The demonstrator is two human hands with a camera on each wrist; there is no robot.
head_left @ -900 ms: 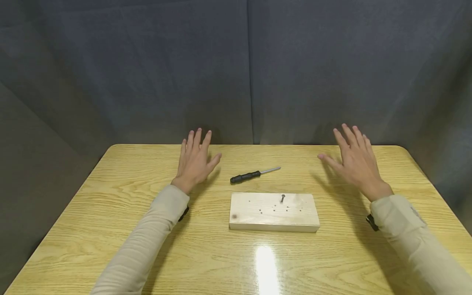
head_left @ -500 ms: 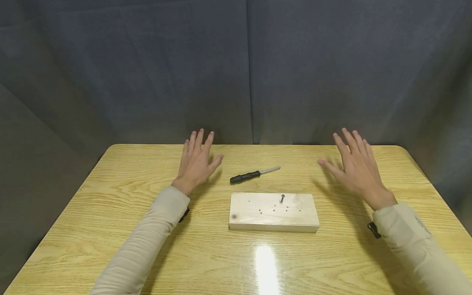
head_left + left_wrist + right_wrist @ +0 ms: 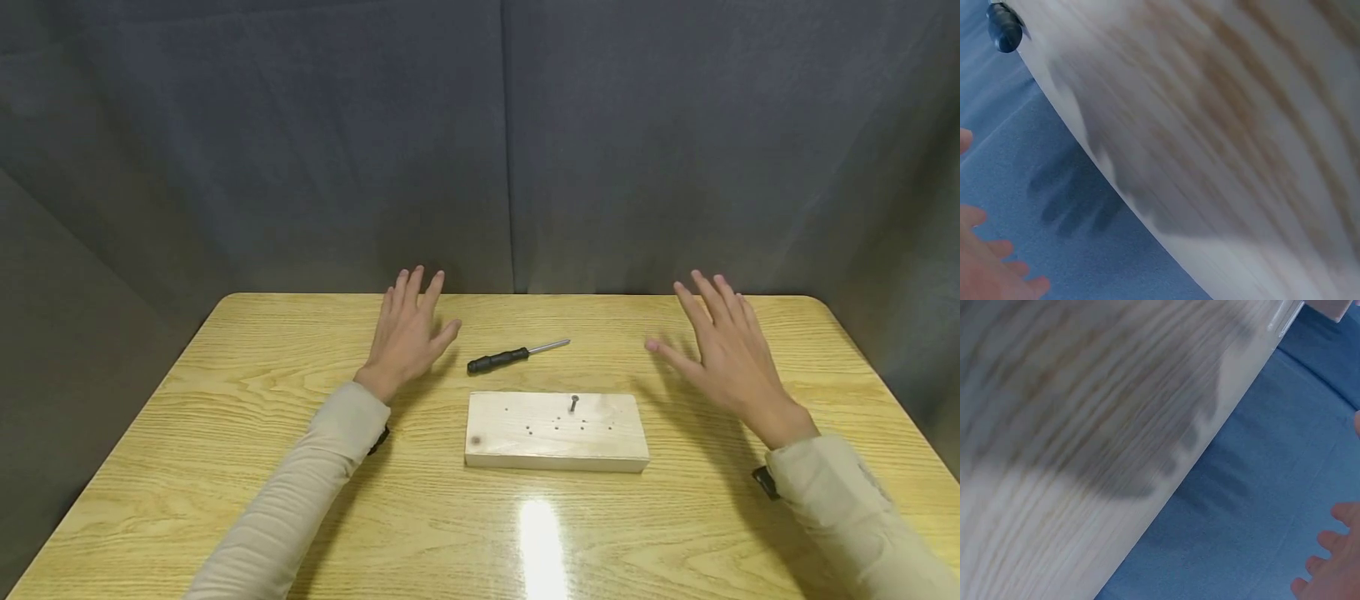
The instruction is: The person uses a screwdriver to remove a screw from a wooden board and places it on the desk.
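Note:
My left hand [image 3: 407,337] hovers over the table to the left of a black-handled screwdriver [image 3: 498,360], fingers spread and holding nothing. The right hand [image 3: 727,358] is likewise raised with spread fingers, right of the screwdriver's tip and apart from everything. Nearer to me than the screwdriver lies a pale wooden block [image 3: 498,425] with several small holes in its top. One screw [image 3: 574,403] stands up from the block near its far edge. In the left wrist view, the end of the screwdriver's handle [image 3: 1005,28] shows at the upper left corner.
The wood-grain table [image 3: 225,433] carries the block and screwdriver at its middle. A dark cloth curtain [image 3: 360,150] hangs right behind the table's far edge and along both sides. A light glare [image 3: 543,550] shines on the near tabletop.
My left hand has drifted slightly right and toward me. The right hand has come a little nearer to me. Screwdriver, block and screw have stayed in place.

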